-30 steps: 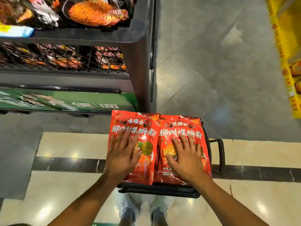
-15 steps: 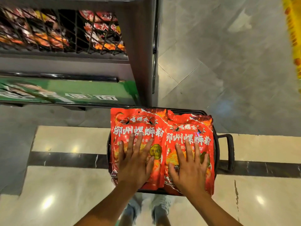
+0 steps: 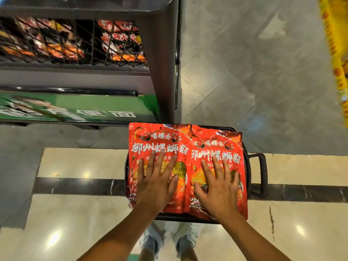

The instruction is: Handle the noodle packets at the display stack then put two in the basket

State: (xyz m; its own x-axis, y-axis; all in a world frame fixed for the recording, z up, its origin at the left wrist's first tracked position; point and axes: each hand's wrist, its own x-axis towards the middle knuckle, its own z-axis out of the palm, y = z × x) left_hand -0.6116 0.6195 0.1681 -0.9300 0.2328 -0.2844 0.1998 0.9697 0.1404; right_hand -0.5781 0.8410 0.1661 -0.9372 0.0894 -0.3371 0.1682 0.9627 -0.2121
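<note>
Each hand lay flat with fingers spread, the left hand [image 3: 157, 187] pressing the left packet [image 3: 158, 147] and the right hand [image 3: 219, 189] the right packet [image 3: 216, 147], both packets running lengthwise away beyond the fingertips atop the black basket [image 3: 262, 174].

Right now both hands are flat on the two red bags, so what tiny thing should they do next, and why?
Probably press down gently. The left hand and right hand lie flat, one on each red bag: the left red bag and the right red bag. Both bags overhang the rim of the black basket, so they look perched on top rather than settled inside.
</note>
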